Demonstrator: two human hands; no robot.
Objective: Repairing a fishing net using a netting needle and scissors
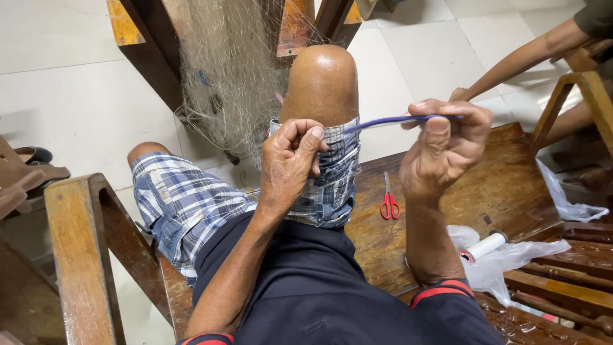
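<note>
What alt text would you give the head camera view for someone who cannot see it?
Seated on a wooden bench, a person's right hand holds a blue netting needle while the left hand pinches at the raised knee, fishing net hanging ahead. Red scissors lie on the bench.

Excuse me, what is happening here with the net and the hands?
A person sits on a wooden bench with one knee raised. The right hand holds a thin purple netting needle level above the knee. The left hand is closed in a fist at the knee, apparently pinching fine thread. A pale fishing net hangs in front. Red scissors lie on the bench. Another person's arm reaches in nearby.
</note>
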